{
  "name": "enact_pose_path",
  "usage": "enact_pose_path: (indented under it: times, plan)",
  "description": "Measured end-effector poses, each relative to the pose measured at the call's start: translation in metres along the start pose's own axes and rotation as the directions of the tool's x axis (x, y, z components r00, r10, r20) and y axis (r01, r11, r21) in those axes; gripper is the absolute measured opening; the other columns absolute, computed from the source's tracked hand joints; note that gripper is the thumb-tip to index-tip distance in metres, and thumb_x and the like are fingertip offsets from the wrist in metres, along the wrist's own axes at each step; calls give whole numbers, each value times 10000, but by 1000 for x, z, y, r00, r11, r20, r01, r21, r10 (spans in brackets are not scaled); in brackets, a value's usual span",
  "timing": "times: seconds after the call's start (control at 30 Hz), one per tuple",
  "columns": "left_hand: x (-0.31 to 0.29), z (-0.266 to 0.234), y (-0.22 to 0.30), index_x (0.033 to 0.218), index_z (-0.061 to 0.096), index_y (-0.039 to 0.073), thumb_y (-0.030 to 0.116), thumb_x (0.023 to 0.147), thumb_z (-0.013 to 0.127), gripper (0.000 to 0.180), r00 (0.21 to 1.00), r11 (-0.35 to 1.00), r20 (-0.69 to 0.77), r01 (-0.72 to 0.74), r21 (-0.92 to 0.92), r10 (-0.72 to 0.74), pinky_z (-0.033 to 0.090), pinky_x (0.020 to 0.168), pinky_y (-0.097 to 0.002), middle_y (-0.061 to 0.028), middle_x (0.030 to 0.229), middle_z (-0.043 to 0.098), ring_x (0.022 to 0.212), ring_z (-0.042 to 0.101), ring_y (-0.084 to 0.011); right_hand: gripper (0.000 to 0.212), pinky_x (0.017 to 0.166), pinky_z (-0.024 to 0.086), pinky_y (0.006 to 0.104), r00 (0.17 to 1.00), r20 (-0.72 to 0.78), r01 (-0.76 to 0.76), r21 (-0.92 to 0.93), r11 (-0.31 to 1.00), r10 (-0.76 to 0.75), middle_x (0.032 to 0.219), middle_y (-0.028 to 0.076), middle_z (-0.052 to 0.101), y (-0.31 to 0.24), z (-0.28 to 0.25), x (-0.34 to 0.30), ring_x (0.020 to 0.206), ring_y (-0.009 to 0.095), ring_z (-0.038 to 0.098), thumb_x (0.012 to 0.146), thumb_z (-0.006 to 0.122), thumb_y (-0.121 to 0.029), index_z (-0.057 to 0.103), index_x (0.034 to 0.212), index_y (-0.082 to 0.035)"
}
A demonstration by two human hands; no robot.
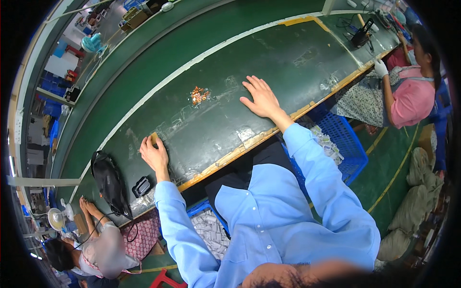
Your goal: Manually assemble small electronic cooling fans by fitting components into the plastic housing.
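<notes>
My left hand rests at the left part of the dark green worktable, its fingers bent around a small yellowish-brown piece whose kind I cannot make out. Farther right, my right hand lies on the tabletop with fingers stretched and thumb apart, holding nothing. Between the hands and farther back sits a little heap of small copper-coloured and white parts; they are too small to name, and neither hand touches them.
A black bag and a black tray lie left of my left hand. Blue crates with white parts stand below the table edge, one at right. Co-workers sit at left and right. A green conveyor belt runs behind.
</notes>
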State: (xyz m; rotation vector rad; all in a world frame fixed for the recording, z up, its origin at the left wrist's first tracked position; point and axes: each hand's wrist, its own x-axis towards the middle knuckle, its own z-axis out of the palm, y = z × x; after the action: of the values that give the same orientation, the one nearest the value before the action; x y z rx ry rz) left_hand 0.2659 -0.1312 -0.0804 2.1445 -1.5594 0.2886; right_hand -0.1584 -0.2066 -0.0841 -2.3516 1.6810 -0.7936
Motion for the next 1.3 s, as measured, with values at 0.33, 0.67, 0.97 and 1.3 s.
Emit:
enact_pose_path:
  times: [0.33, 0.67, 0.97, 1.3]
  plan:
    - [0, 2, -1, 1295, 620, 70, 382, 930, 583, 481, 999, 1000, 36, 0, 19, 0, 336, 1098, -440, -108, 1373, 540, 1293, 464, -298, 599, 1204, 236, 451, 1000, -20, 6, -14, 1000, -7, 1508, 169, 416, 2, 0, -2, 1437, 332, 329, 934, 571, -438, 515, 1384, -46]
    - [2, 1, -4, 1021, 594, 19, 186, 838, 700, 270, 987, 975, -153, 12, -223, -47, 453, 881, -452, -155, 1021, 631, 1006, 586, -351, 610, 1197, 247, 445, 999, -29, 18, -68, 998, -20, 1504, 182, 429, 5, 1, 1, 1432, 337, 346, 932, 575, -452, 524, 1389, -51]
    - [-4, 3, -18, 865, 778, 48, 207, 807, 770, 170, 904, 932, -288, 239, -274, -317, 536, 719, -378, -134, 802, 741, 727, 708, -273, 594, 1201, 244, 438, 1000, -16, 0, -57, 998, -1, 1517, 160, 418, 2, 2, 1, 1441, 319, 332, 939, 581, -438, 521, 1396, -63]
    - [-4, -8, -5, 924, 767, 53, 160, 858, 722, 133, 963, 963, -193, 140, -232, -187, 523, 787, -403, -140, 888, 717, 858, 674, -307, 600, 1207, 234, 435, 1000, 9, -17, -62, 998, 18, 1521, 145, 413, -1, 2, -1, 1449, 310, 319, 943, 572, -446, 511, 1404, -67]
